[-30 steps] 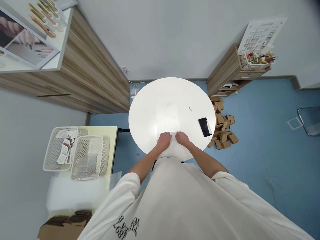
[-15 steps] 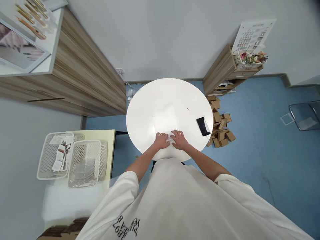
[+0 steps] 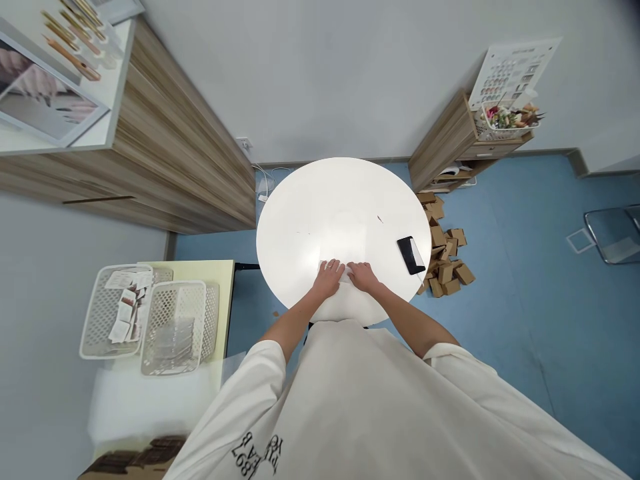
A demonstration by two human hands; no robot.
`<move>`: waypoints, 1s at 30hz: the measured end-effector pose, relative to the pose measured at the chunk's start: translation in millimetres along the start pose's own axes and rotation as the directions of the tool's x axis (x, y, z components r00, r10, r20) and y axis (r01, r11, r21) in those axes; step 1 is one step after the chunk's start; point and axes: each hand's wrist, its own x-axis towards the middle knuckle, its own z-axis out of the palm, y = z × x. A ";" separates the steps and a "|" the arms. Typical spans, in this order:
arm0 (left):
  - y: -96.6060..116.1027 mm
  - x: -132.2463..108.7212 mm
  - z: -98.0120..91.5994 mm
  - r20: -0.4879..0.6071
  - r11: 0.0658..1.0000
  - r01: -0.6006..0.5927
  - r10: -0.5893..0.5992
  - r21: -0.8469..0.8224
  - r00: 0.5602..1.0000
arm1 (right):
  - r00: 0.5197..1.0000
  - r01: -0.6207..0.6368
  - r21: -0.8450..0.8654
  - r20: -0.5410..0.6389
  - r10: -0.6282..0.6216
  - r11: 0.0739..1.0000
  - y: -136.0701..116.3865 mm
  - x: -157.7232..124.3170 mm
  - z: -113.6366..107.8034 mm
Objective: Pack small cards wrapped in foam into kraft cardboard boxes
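Near the front edge of the white round table (image 3: 300,200), a small pale, see-through plastic piece (image 3: 345,274) lies between my two hands. It is hard to make out against the white top. My left hand (image 3: 329,277) rests on its left side, palm down, fingers stretched forward and a ring on one finger. From the right, my right hand (image 3: 364,276) reaches in with fingers drawn together at the piece's edge. The fingertips of both hands are close to each other. A black phone (image 3: 411,255) lies to the right of my right hand.
A wooden cabinet (image 3: 190,133) stands at the left, a smaller one (image 3: 443,143) at the back right. White baskets (image 3: 175,327) sit on a yellow side table (image 3: 213,267). Small cardboard boxes (image 3: 445,267) are piled on the floor right of the table.
My hands have shifted slightly on the plastic piece. My left fingers reach further forward, while my right fingers, spread before, are now drawn together. The view has moved a little.
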 end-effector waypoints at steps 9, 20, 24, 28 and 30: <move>1.0 11.0 0.4 0.127 0.998 0.031 -0.024 -0.053 0.992 | 0.991 0.113 -0.018 -0.071 -0.114 0.993 -3.9 -18.3 13.6; 2.1 13.7 -2.1 0.047 0.999 0.049 -0.049 -0.001 0.998 | 0.991 -0.084 0.014 -0.107 0.085 0.996 -2.9 1.7 2.4; -1.3 15.6 10.8 0.156 0.997 0.058 -0.066 0.052 0.986 | 0.928 -0.310 0.123 -0.176 0.328 0.943 -0.8 -9.4 12.2; -4.2 13.5 18.3 0.116 0.998 0.043 -0.049 0.054 0.992 | 0.791 -0.544 0.305 -0.123 0.599 0.782 -0.1 -21.9 26.8; -4.2 12.4 19.2 0.091 0.999 0.041 -0.043 0.028 0.995 | 0.751 -0.580 0.371 -0.099 0.652 0.725 -1.5 -24.6 31.9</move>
